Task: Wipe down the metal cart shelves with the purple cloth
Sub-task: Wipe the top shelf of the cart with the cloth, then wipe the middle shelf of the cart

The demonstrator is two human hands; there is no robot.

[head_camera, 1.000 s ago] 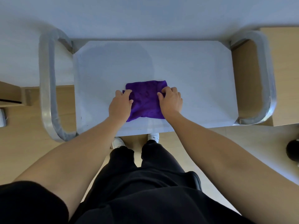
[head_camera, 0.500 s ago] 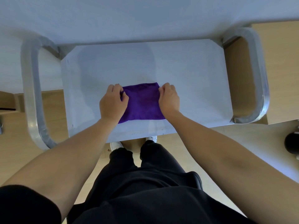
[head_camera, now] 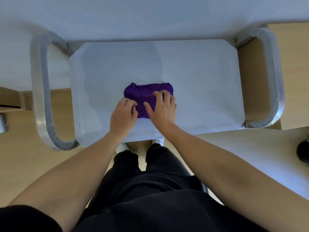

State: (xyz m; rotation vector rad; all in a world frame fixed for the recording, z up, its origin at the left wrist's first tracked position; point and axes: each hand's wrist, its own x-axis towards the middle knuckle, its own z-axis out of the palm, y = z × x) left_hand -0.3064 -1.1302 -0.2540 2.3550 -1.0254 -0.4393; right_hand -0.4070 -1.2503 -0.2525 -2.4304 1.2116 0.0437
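Crumpled purple cloth [head_camera: 147, 93] pinned on the smooth metal shelf [head_camera: 200, 77].
Left grip [head_camera: 123, 113] curled, pinching the soft near-left edge; right grip [head_camera: 163, 108] spread, pressing on top. Farther out each side, rounded tube handles [head_camera: 41, 97].

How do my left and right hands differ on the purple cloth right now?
The left hand has curled fingers pinching the purple cloth at its left edge; the right hand lies on top, fingers spread, thumb out. The left hand sits nearer the person; the right hand reaches farther across. Both touch the cloth on the cart shelf.
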